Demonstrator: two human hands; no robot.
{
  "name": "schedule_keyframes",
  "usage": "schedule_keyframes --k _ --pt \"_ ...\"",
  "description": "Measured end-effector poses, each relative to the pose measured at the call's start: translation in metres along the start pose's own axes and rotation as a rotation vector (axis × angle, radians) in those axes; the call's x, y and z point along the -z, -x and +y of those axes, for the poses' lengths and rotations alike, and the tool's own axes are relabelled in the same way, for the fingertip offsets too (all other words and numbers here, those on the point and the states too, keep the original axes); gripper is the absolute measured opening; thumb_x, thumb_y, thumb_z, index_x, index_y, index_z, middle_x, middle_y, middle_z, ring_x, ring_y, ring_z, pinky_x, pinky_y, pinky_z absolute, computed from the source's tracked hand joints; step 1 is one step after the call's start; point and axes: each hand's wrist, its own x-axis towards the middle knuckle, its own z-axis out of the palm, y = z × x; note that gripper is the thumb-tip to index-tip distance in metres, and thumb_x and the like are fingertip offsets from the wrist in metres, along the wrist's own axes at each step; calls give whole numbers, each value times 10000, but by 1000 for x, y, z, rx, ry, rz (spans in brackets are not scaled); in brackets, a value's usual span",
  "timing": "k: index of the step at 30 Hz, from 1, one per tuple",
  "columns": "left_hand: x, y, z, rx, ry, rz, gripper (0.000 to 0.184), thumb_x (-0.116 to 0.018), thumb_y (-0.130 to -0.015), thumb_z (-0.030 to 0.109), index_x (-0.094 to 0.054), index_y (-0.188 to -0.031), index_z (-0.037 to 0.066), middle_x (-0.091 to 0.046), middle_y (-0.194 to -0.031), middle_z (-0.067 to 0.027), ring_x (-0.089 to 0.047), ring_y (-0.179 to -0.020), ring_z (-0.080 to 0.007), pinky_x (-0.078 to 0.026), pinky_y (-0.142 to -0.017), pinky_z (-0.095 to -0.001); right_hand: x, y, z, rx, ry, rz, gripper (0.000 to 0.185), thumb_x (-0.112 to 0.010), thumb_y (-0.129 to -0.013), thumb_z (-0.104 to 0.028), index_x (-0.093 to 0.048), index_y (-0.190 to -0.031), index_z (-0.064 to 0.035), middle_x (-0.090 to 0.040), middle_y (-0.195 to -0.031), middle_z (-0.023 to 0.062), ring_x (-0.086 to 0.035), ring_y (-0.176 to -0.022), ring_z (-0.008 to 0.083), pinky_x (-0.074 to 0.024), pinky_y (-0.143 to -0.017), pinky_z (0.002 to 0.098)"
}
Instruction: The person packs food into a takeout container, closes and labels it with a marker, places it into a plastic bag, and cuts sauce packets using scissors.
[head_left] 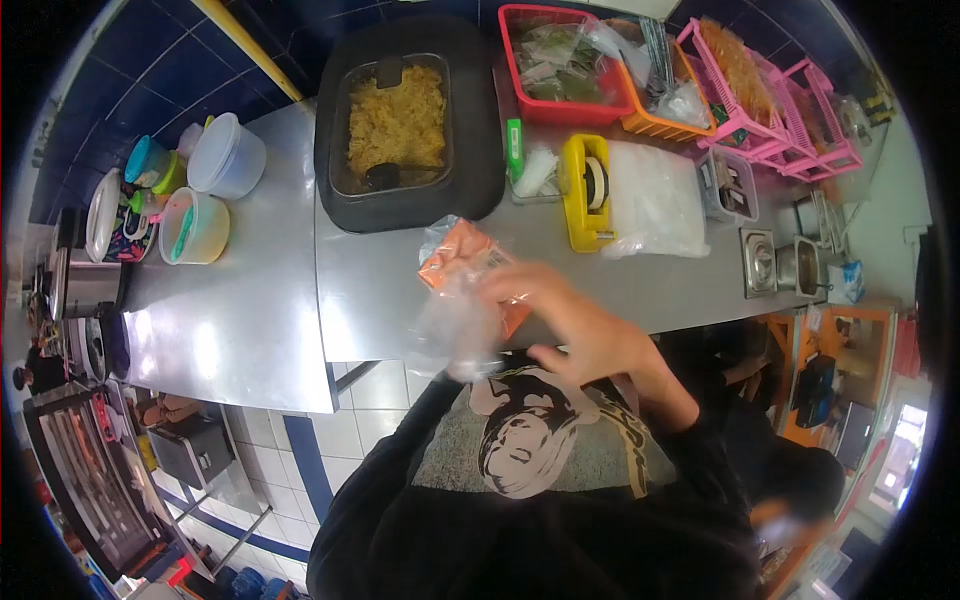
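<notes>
Clear plastic, a thin glove or bag, covers my left hand, which is smeared by motion at the table's front edge. I cannot make out its fingers. My right hand is bare and reaches in from the right. Its fingers stretch over the plastic near the left hand, and its thumb stands apart from them. Just beyond both hands lies an orange packet in clear wrapping on the steel table. Part of the packet is hidden behind the hands and plastic.
Behind stands a black lidded tub of yellowish food. To its right are a red basket, a yellow tape dispenser and a stack of clear bags. Plastic tubs stand left. A person is at the lower right.
</notes>
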Motion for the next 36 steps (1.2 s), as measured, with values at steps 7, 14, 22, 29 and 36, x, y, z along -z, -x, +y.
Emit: schedule_keyframes --k 7,14,22,29,36 --pt "-8 -24 -13 -287 -255 52 396 -292 -998 442 -490 -899 114 -501 -868 8 -474 -818 -117 -400 -754 -260 -147 65 126 -358 203 624 1212 -877 -485 -258 -131 -1426 -96 -137 -1420 284 -279 -1297 448 -255 -1075 506" --pt "39 -8 97 -215 -644 -623 312 -347 -958 367 -492 -956 91 -511 -955 -31 -442 -870 -178 -352 -803 -294 10 31 116 -313 -867 -45 835 -809 -601 -227 -414 -1320 -75 -358 -1397 188 -392 -1256 284 -303 -1058 411" --pt "48 -9 41 -498 -571 -356 365 -534 -839 203 -531 -1158 26 -528 -1173 -149 -438 -1128 -328 -288 -979 -439 28 -46 265 -333 390 196 130 -595 -739 -32 -642 -844 29 -643 -878 183 -644 -864 334 -533 -714 398" --pt "43 -15 18 -1034 -1610 -106 310 -585 -752 112 -565 -1034 -15 -527 -1032 -211 -479 -1007 -357 -390 -819 -448 22 -46 279 -264 824 -5 108 -565 -721 14 -641 -796 29 -634 -876 190 -639 -860 363 -530 -729 426" --pt "29 -16 42 -944 -1862 -72 494 -700 -605 82 -553 -1075 43 -519 -1008 -167 -480 -959 -355 -367 -839 -452 37 -46 274 -20 852 1 188 -610 -672 25 -622 -859 4 -631 -891 144 -620 -868 332 -503 -759 415"
